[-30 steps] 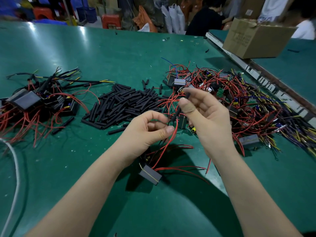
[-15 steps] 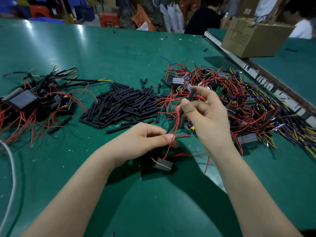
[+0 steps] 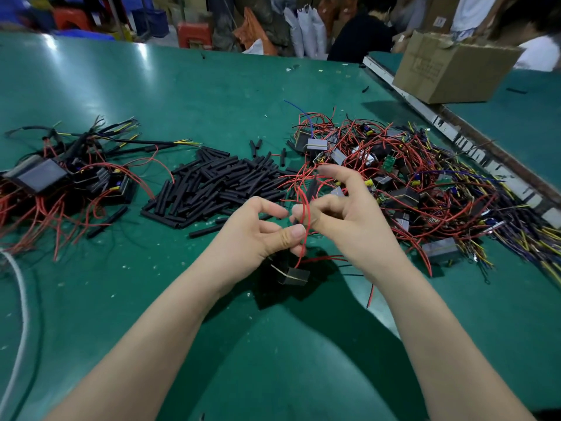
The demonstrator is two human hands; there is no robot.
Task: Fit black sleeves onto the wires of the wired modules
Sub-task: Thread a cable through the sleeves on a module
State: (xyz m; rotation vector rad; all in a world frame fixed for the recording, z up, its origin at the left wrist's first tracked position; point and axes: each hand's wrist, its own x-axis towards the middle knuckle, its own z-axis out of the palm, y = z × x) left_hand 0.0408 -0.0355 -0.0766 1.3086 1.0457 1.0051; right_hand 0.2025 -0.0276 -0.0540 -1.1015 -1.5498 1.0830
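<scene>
My left hand [image 3: 261, 235] pinches the red wires [image 3: 306, 208] of a small black module [image 3: 293, 276], which dangles just under it above the green table [image 3: 212, 95]. My right hand [image 3: 349, 214] is close beside the left, thumb and fingers curled round a blurred black sleeve [image 3: 311, 189] right at the wires, with the index finger lifted. A heap of loose black sleeves [image 3: 218, 183] lies just beyond my hands. Sleeved modules [image 3: 60, 177] are piled at the left. A tangle of bare-wired modules [image 3: 425, 183] lies at the right.
A cardboard box [image 3: 449, 71] stands at the back right on a neighbouring table behind a metal rail [image 3: 455, 135]. A white cable [image 3: 21, 299] curves along the left edge. People and stools are beyond the far table edge.
My hands have come together; the right hand dropped toward the left with the sleeve. The module was drawn up closer under my left hand, and the red wires now run between both hands.
</scene>
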